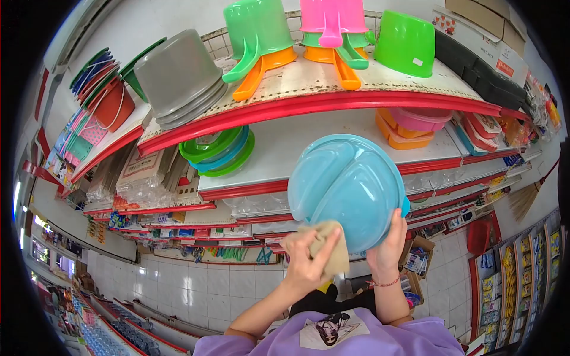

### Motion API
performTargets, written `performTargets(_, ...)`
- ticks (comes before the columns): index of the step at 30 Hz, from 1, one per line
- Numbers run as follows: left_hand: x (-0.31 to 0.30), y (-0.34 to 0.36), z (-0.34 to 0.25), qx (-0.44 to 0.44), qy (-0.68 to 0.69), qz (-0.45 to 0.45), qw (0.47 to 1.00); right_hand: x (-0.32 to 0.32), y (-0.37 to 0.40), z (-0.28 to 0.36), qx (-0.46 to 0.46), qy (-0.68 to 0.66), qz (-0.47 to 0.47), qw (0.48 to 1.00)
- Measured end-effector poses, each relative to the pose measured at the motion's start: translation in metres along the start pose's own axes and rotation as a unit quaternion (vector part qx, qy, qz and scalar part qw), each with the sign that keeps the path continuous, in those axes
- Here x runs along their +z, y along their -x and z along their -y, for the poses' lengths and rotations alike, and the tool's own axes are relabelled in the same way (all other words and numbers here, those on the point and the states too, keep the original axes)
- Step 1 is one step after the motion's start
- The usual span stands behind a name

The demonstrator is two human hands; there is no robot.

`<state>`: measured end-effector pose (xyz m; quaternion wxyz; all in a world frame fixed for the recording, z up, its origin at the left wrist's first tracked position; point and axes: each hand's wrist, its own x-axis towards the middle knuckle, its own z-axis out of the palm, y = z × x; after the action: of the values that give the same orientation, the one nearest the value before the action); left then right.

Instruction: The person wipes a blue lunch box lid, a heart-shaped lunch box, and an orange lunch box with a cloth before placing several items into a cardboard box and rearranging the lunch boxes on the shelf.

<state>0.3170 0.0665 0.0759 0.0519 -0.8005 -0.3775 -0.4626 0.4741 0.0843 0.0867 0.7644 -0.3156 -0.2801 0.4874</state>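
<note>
A light blue round plastic divided plate (356, 190) is held up in front of the shelves, its molded sections facing me. My right hand (389, 243) grips its lower right edge, thumb on the face. My left hand (309, 252) is closed on a beige cloth (331, 249), which overlaps the plate's lower left edge. Part of the cloth is hidden by the fingers. On the shelf behind, to the left, sits a stack of green and blue plastic dishes (217, 151).
Along the red-edged upper shelf (332, 101) stand grey buckets (178, 74), green and pink dippers (255, 29) and a green tub (405, 44). Orange and pink containers (409, 127) rest on the shelf below. Cardboard boxes (418, 255) sit on the tiled floor (202, 288).
</note>
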Motion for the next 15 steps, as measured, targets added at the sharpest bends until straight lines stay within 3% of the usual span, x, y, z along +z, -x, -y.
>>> performTargets(3,-0.004,-0.027,0.001,-0.108,0.034,-0.090,0.989,0.000,0.006,-0.008,0.029,0.033,0.064,0.997)
performTargets(4,-0.006,-0.040,0.001,-0.105,0.027,-0.100,0.989,-0.008,0.009,-0.026,0.024,0.072,0.039,0.996)
performTargets(6,-0.010,-0.058,-0.001,-0.100,0.014,-0.118,0.988,-0.003,0.016,-0.032,0.003,0.103,0.075,0.992)
performTargets(7,-0.009,-0.059,-0.003,-0.081,0.013,-0.102,0.991,0.002,0.018,-0.034,-0.010,0.119,0.094,0.988)
performTargets(11,-0.007,-0.033,-0.017,0.003,0.036,0.004,0.999,0.017,0.012,-0.014,-0.038,0.075,0.011,0.996)
performTargets(12,-0.002,-0.016,-0.023,0.044,0.030,0.023,0.998,0.019,0.011,0.000,0.013,0.095,-0.028,0.995)
performTargets(13,0.002,-0.008,-0.026,0.086,0.024,0.039,0.995,0.016,0.006,0.002,0.003,0.088,-0.008,0.996)
performTargets(15,-0.008,-0.003,-0.017,0.086,0.073,0.052,0.992,0.015,0.001,0.004,-0.015,0.076,0.031,0.997)
